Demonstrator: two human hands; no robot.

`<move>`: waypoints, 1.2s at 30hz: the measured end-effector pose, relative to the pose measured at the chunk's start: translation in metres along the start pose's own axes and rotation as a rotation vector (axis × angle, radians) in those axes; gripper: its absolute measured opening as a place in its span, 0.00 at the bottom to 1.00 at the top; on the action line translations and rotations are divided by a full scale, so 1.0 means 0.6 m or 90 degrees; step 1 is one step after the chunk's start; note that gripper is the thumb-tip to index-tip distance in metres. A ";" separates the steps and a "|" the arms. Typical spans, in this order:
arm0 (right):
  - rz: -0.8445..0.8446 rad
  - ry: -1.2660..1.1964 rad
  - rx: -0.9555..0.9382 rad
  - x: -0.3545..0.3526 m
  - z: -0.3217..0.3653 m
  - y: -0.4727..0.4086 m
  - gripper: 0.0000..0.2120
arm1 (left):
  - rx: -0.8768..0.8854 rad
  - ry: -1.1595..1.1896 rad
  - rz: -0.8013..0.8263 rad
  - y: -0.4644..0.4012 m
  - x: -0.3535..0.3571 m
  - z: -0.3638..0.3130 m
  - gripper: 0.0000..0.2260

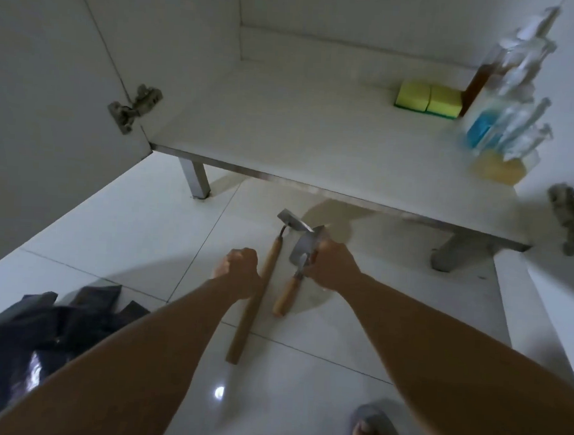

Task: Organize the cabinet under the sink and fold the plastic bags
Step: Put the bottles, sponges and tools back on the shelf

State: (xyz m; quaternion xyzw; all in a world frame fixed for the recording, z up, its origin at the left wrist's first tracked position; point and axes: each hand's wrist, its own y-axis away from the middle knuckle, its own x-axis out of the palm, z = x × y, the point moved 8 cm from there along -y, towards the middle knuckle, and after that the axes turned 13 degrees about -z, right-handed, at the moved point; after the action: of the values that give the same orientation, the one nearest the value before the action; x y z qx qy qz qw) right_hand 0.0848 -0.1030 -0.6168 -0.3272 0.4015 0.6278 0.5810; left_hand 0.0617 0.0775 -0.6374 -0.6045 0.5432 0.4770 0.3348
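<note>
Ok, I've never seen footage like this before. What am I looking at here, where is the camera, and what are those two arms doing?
There is no machine here: the arms belong to a person, and the one picture comes from a camera worn on their head, looking down and forward. They face an open cabinet raised on short legs above a tiled floor. Inside, at the right, sit two yellow sponges and a row of spray bottles. On the floor lie two wooden-handled garden tools: a small hoe and a trowel. The left hand is curled beside the hoe's handle; the right hand has its grip on the trowel near the blade. Dark plastic bags lie at lower left.
</note>
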 end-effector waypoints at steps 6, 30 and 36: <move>0.042 -0.090 0.125 0.121 -0.043 0.013 0.13 | -0.078 0.026 0.035 0.019 0.113 0.044 0.20; 0.187 -0.123 0.265 0.091 -0.061 0.119 0.16 | -0.245 0.200 0.133 0.088 0.080 0.133 0.12; 0.212 -0.075 0.216 0.010 0.017 0.186 0.13 | -0.268 0.308 0.139 0.145 -0.046 0.163 0.06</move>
State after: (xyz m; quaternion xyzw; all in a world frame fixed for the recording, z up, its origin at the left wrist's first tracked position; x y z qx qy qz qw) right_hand -0.0259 -0.0915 -0.6038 -0.1170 0.5151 0.6563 0.5388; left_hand -0.0430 0.1607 -0.6326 -0.6942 0.5582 0.4543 0.0112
